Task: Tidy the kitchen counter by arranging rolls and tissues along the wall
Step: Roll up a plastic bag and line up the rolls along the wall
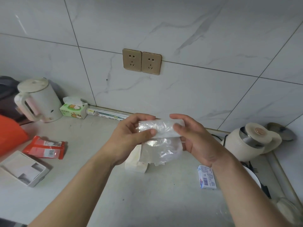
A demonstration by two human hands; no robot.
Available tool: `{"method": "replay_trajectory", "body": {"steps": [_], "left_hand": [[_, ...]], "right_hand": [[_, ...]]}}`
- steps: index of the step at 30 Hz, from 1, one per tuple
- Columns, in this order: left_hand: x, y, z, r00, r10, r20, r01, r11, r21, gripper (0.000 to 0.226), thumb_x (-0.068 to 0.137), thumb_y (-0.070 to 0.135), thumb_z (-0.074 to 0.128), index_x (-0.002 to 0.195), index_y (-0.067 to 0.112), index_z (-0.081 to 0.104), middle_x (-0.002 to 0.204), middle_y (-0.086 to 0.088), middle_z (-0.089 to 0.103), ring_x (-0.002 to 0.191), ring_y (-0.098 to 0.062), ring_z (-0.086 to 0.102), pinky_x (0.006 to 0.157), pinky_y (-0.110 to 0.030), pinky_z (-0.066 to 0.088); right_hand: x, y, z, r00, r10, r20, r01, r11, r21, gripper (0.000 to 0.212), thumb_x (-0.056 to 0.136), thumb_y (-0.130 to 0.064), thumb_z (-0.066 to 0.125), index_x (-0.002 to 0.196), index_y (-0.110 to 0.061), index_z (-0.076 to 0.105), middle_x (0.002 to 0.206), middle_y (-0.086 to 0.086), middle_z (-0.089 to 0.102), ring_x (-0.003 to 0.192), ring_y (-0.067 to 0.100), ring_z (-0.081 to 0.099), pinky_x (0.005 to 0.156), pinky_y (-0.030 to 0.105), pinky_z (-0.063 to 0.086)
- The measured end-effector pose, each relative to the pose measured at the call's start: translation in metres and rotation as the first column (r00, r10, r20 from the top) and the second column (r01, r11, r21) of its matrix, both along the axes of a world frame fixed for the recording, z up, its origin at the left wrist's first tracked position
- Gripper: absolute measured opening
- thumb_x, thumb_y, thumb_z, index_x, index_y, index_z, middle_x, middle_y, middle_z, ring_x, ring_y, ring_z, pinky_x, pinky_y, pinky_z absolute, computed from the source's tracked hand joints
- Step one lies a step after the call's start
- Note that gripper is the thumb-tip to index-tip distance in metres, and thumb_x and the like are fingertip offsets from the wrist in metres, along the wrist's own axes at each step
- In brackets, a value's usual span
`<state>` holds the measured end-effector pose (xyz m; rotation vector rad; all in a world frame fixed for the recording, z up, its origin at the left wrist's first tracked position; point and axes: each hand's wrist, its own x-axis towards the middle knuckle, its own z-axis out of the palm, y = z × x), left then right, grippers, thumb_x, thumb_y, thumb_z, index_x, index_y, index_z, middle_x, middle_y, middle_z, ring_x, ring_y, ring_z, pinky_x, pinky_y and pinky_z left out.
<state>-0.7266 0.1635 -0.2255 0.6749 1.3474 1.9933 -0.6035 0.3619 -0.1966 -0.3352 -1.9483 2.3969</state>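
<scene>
roll of clear plastic bags (161, 128) is held in the air above the tabletop (98, 185), in front of the wall (180, 95), touching neither. left hand (131, 136) pinches its left end between thumb and fingers. right hand (195, 138) has fingers curled round the right end. long axis runs left to right, roughly parallel to the wall. a loose sheet (161, 149) hangs from it toward the person.

judgement: wind that sheet back on, taut, before setting down, or it will trail. then lay the roll at the wall base, in line with the long wrap box (106, 114) and green tissue pack (73, 109), axis unchanged.
</scene>
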Motion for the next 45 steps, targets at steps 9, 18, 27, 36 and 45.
{"method": "replay_trajectory", "body": {"steps": [9,18,27,36,45], "left_hand": [[0.001,-0.005,0.002,0.998,-0.046,0.047,0.047,0.999,-0.020,0.053,0.077,0.013,0.084,0.127,0.016,0.066,0.133,-0.015,0.065,0.113,-0.034,0.067,0.092,-0.053,0.057],[0.003,-0.009,-0.001,0.999,-0.031,-0.034,0.032,0.999,0.026,0.044,0.080,-0.005,0.079,0.120,0.012,0.070,0.101,0.005,0.071,0.081,-0.026,0.073,0.081,-0.039,0.061],[0.007,-0.011,-0.020,0.999,-0.038,-0.012,0.037,0.994,-0.099,0.035,0.075,0.013,0.086,0.108,0.012,0.072,0.118,-0.009,0.071,0.096,-0.031,0.072,0.086,-0.044,0.060],[0.022,0.005,-0.064,0.957,-0.037,0.287,0.055,0.997,-0.055,0.034,0.079,0.001,0.080,0.111,0.012,0.071,0.116,-0.012,0.070,0.105,-0.033,0.072,0.090,-0.043,0.059],[0.026,0.030,-0.103,0.995,0.009,-0.100,-0.051,0.905,-0.422,0.035,0.073,0.025,0.083,0.106,0.034,0.073,0.118,0.000,0.072,0.113,-0.012,0.066,0.101,-0.046,0.055]], "right_hand": [[0.002,-0.003,-0.003,0.989,-0.047,-0.141,0.039,0.997,-0.059,0.032,0.085,-0.007,0.070,0.116,-0.012,0.067,0.109,0.011,0.068,0.093,0.031,0.067,0.075,0.041,0.057],[0.005,-0.008,0.000,1.000,-0.002,0.018,0.003,0.999,-0.054,0.049,0.084,-0.042,0.075,0.125,-0.017,0.063,0.119,0.021,0.066,0.101,0.045,0.069,0.075,0.050,0.058],[0.012,-0.011,-0.022,0.992,-0.120,-0.030,0.120,0.993,-0.007,0.042,0.077,-0.007,0.076,0.117,-0.008,0.065,0.102,0.018,0.068,0.080,0.036,0.067,0.070,0.037,0.056],[0.017,-0.020,-0.062,0.961,-0.273,0.033,0.275,0.942,-0.194,0.042,0.075,-0.011,0.081,0.113,-0.004,0.065,0.094,0.013,0.068,0.077,0.020,0.061,0.067,0.030,0.052],[0.018,-0.016,-0.107,0.841,-0.514,0.170,0.504,0.858,0.100,0.026,0.065,-0.027,0.083,0.088,-0.026,0.070,0.088,-0.003,0.072,0.079,0.010,0.064,0.070,0.026,0.047]]}}
